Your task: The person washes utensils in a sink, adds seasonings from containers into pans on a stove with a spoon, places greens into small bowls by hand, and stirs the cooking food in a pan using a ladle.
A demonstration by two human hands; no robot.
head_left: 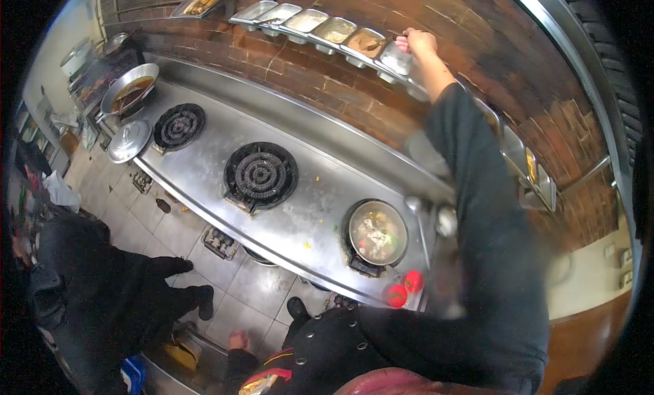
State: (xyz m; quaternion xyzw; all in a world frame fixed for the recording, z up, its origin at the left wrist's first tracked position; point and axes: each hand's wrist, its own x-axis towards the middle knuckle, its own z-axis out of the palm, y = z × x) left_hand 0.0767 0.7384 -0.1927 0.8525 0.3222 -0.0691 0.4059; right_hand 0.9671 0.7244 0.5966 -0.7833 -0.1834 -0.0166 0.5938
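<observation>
My right hand (418,43) reaches up to the row of metal trays on the brick wall. Its fingers are closed on the thin handle of a spoon (374,46), whose end lies in a tray of brown powder (361,42). Just below this hand is a tray of white contents (396,59). Down by my body, over the floor, hangs my left hand (238,340), small in view, its fingers too unclear to make out. A pan (379,233) with broth and pieces of food sits on the right burner.
Two bare burners (261,175) (179,126) are on the steel counter (313,211). Two red-topped containers (405,290) and a ladle (417,211) are near the pan. A wok (129,88) and a lid (129,140) are at the far left. Another person (102,293) in dark clothes is at lower left.
</observation>
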